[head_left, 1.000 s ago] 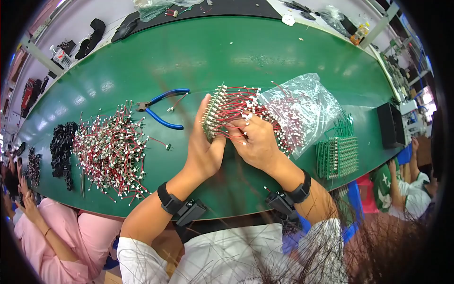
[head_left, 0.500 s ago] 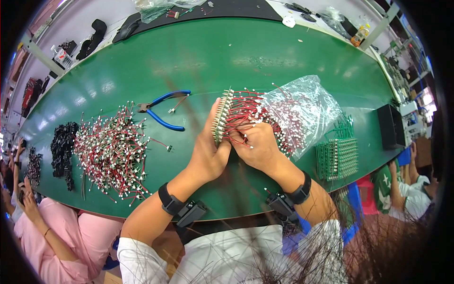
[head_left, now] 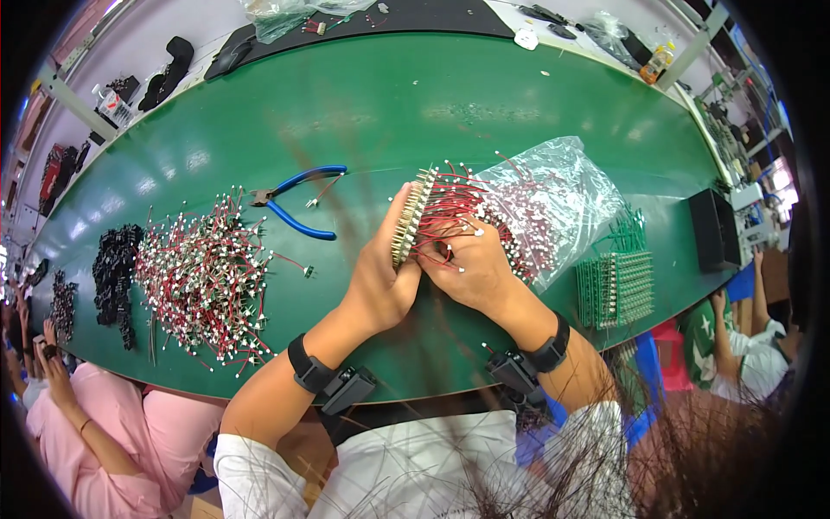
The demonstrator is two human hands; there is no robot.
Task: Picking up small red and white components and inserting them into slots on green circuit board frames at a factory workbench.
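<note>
My left hand (head_left: 380, 281) grips a panel of small circuit boards (head_left: 410, 221), tilted on edge, with pale connectors along it. Red wire leads (head_left: 451, 197) with white plugs run from the panel to the right. Close against its lower end, my right hand (head_left: 475, 266) is closed with fingers pinched among the red leads; the fingertips are partly hidden, and one lead loops over the knuckles. Beyond the right hand, a clear plastic bag (head_left: 566, 199) lies over more red leads with white plugs (head_left: 525, 229).
Blue-handled cutters (head_left: 300, 223) lie left of my hands, beside a heap of wired small boards (head_left: 203, 281) and black parts (head_left: 115, 268). At right are stacked green board panels (head_left: 616, 290) and a black box (head_left: 713, 232). A person in pink (head_left: 112, 424) sits at left.
The panel in my left hand has tilted a little, its top leaning farther right. My right hand stays at the panel's lower end, its fingers slightly shifted.
</note>
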